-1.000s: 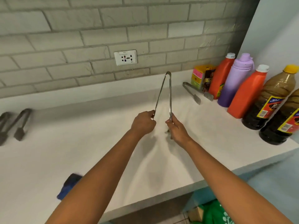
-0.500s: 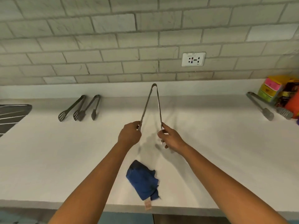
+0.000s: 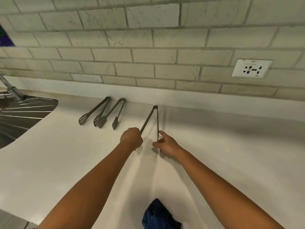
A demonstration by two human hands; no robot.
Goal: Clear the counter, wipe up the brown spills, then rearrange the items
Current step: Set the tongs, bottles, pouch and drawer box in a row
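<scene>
I hold a pair of metal tongs [image 3: 152, 118] over the white counter [image 3: 231, 154], its hinge pointing at the back wall. My left hand [image 3: 132, 138] grips the left arm of the tongs in a fist. My right hand [image 3: 165, 143] pinches the right arm between thumb and fingers. Two more pairs of tongs [image 3: 105, 113] lie side by side on the counter to the left, near the backsplash. A crumpled blue cloth [image 3: 158, 215] lies at the counter's front edge, between my forearms.
A steel sink drainboard [image 3: 24, 116] fills the left side, with a faucet base [image 3: 9, 88] above it. A white wall socket [image 3: 251, 68] sits on the brick-tile wall at the right.
The view has swung left: the bottles and the right-hand tongs have left the frame and the sink has come in. Both hands carried the tongs leftward, closer to the two lying pairs.
</scene>
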